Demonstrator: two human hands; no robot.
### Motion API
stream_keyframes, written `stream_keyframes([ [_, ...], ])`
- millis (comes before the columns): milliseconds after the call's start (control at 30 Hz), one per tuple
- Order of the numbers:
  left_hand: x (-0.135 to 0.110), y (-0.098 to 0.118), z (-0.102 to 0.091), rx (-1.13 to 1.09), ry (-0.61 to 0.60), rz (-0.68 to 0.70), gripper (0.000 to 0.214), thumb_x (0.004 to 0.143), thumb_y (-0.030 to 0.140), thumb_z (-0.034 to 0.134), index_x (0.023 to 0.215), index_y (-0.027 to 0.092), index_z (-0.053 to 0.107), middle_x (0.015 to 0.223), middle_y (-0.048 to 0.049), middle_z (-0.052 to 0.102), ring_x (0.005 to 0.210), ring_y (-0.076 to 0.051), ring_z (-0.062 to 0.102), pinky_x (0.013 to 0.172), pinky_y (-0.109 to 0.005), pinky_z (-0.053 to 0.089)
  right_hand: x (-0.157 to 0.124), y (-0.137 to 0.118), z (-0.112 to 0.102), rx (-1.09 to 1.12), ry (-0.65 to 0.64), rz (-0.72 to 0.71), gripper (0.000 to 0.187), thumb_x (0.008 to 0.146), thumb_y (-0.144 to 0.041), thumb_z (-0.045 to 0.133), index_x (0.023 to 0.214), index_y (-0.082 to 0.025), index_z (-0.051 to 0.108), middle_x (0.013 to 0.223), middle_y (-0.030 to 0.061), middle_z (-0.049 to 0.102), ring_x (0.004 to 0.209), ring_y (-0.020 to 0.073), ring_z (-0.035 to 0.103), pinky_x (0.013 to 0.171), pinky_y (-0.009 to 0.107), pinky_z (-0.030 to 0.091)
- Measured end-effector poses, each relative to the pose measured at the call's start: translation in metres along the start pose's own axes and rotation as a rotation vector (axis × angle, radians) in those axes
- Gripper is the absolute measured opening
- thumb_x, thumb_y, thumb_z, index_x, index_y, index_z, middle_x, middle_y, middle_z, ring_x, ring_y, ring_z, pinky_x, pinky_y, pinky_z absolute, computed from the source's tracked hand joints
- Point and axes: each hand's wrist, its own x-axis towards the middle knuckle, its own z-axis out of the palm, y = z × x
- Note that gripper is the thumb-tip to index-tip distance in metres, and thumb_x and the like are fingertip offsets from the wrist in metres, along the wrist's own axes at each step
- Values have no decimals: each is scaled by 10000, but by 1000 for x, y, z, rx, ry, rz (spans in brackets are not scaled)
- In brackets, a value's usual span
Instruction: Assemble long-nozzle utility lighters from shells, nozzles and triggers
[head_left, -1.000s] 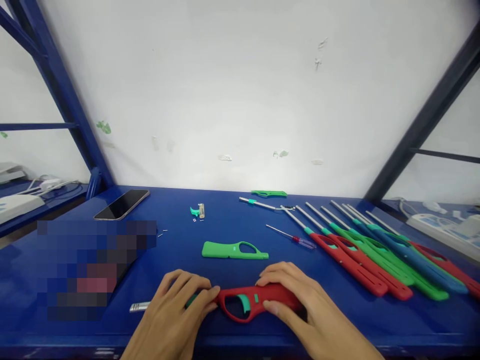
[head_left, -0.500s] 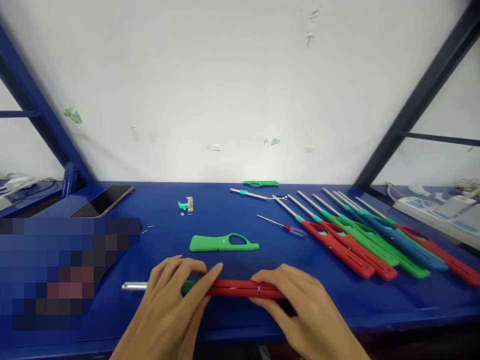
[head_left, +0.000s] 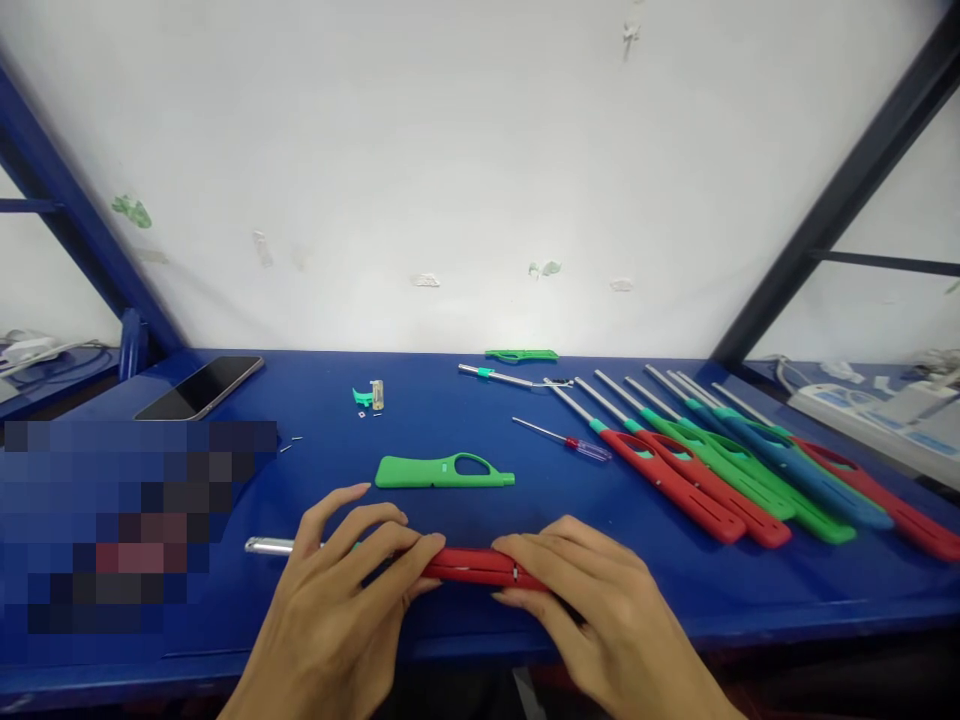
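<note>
A red long-nosed lighter (head_left: 469, 566) stands on its edge near the front of the blue table (head_left: 450, 430), its metal tube (head_left: 270, 546) pointing left. My left hand (head_left: 341, 590) grips it at the tube end, fingers curled over the top. My right hand (head_left: 592, 600) pinches the handle end between thumb and fingers. Just behind lies a loose green handle shell (head_left: 442, 471).
A row of several finished red, green and blue lighters (head_left: 720, 465) lies at the right. A small screwdriver (head_left: 562, 440), a bare tube with green collar (head_left: 502, 377), another green shell (head_left: 521, 355) and small parts (head_left: 369, 396) lie farther back. A phone (head_left: 199, 388) rests at the left.
The red lighter has been turned from lying flat to standing on its edge. Both hands stayed on it and shifted slightly nearer the front edge.
</note>
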Motion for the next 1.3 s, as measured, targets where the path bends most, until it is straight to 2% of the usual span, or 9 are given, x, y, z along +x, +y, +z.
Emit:
stream_keyframes([
  [133,-1,0,0,-20,-10,1,318,992,-18,572,1172,216,693,945,20,743,951,-175,658,1093,-415,402,-1,1,1,-21,3,0,223,1080,-280,590,1255,-214,712,1050,33,819,853,218,713,809,363,610],
  [300,-7,0,2,21,-57,9,387,1001,8,580,1342,179,642,1118,-38,740,1128,-208,607,1137,-417,368,-5,3,4,-51,-16,73,261,1089,-345,574,1290,-248,708,1143,36,812,1031,267,740,928,432,625],
  [400,-6,5,3,-27,-39,-11,322,999,34,592,1276,187,655,1196,-50,733,1216,-206,594,1131,-375,397,-6,3,5,-61,-11,68,283,1096,-357,557,1315,-249,700,1179,36,810,1055,270,746,965,456,625],
  [533,-4,10,4,-50,12,8,272,1012,15,552,1108,220,703,1113,-14,774,1096,-164,690,1134,-351,425,-5,3,5,-57,-11,61,287,1102,-366,543,1294,-237,713,1158,46,818,1030,256,760,970,440,634],
  [733,-12,6,5,58,-2,76,386,984,-25,558,1227,234,711,1248,-27,796,1128,-179,757,1180,-409,444,-6,4,5,-66,-15,84,286,1089,-364,573,1301,-237,717,1168,55,821,1071,283,767,957,454,644],
  [933,-14,11,6,76,22,74,290,1016,72,604,1179,265,745,1177,-19,824,1038,-222,805,1082,-460,573,-5,2,4,-1,-6,64,258,1100,-338,557,1267,-220,714,1161,53,818,1021,230,773,991,389,618],
  [1133,-15,11,11,55,48,69,341,978,-8,615,1216,213,718,1191,-34,818,1089,-206,786,1103,-424,511,-6,1,-1,77,-32,129,229,1093,-367,572,1243,-260,708,1081,12,808,920,213,746,886,359,609],
  [1300,-12,14,7,55,11,51,338,1008,23,556,1195,250,722,1172,-20,813,1041,-203,783,994,-394,549,-4,0,-4,101,-43,110,241,1101,-362,550,1236,-250,715,1089,30,804,923,211,735,850,336,601],
])
